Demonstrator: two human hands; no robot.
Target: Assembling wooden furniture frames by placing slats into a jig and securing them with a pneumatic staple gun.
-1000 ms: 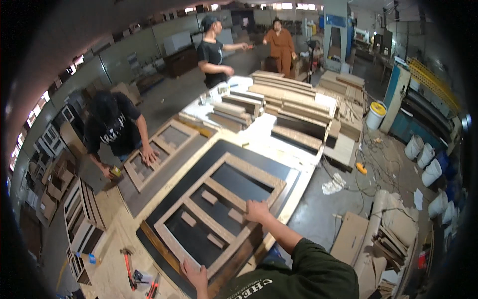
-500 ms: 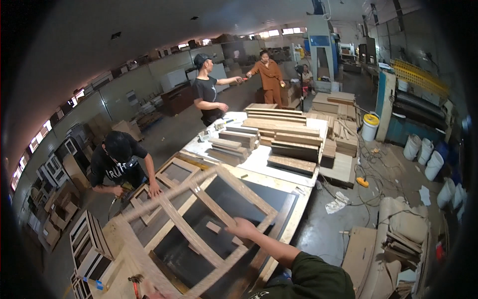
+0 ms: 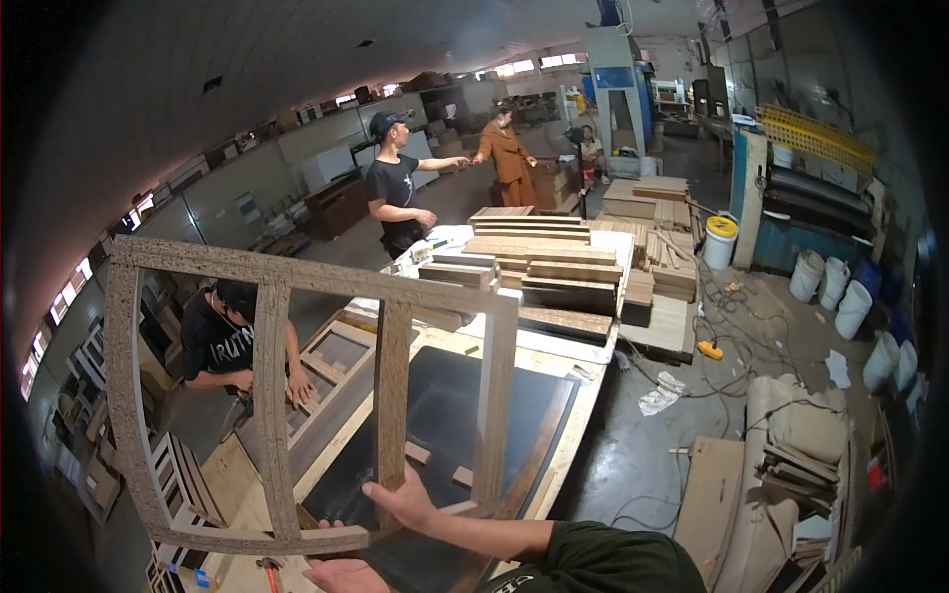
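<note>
A wooden frame (image 3: 297,269) with several bars and open gaps stands raised in front of me, over the worktable (image 3: 554,371). My right hand (image 3: 403,499) grips it near the lower end of one upright bar. Below the bottom rail my left hand (image 3: 344,571) lies palm up, its fingers reaching behind the rail and partly hidden. Under the frame is a dark flat panel (image 3: 445,395), with a small wood block (image 3: 418,453) and a second block (image 3: 463,476) on it. Near my left hand lies a red-handled hammer (image 3: 269,571).
Across the table, a co-worker (image 3: 217,336) bends over another wooden frame (image 3: 341,346), partly seen through mine. Stacked boards (image 3: 544,252) cover the table's far end. Beyond them two people stretch their arms toward each other. Cables (image 3: 732,376) and buckets (image 3: 720,242) are on the right-hand floor.
The wooden frame has gone from lying slanted low over the panel to standing nearly upright. My right hand has moved left and down with it, and my left hand shows more below it.
</note>
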